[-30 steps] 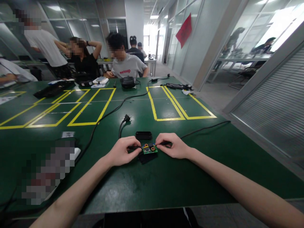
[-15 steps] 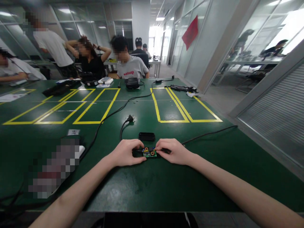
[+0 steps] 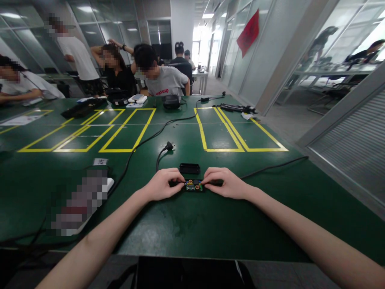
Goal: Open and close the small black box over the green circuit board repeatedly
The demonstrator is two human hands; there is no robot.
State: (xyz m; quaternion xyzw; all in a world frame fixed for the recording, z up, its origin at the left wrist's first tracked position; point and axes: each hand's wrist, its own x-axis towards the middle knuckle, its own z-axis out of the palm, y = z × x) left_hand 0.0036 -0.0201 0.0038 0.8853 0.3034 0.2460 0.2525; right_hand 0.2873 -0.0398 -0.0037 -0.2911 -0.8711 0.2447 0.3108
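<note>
Closest to us, the green table (image 3: 180,233) ends at six o'clock, counting from the small circuit board (image 3: 194,185) between our hands; a pixelated, white-edged object (image 3: 86,204) lies between eight and nine. The board sits in a black shell (image 3: 194,191). At nine, our left hand (image 3: 161,184) brings thumb and fingertips together around the plug cord (image 3: 157,163) by the board's end. At three, our right hand (image 3: 228,184) pinches the second cord (image 3: 274,165) likewise; we cannot tell whether any fingertip also presses the shell. Just beyond, at twelve, a matching shell (image 3: 189,168) lies apart from the first. Farther out we see the black plug (image 3: 169,146) at eleven and yellow tape outlines (image 3: 116,151) at ten and past one. Near the far edge, a black case (image 3: 171,102) rests toward half past eleven. Beyond, a person in a grey shirt (image 3: 167,79) leans forward around eleven, and a red sheet (image 3: 249,33) hangs at one.
</note>
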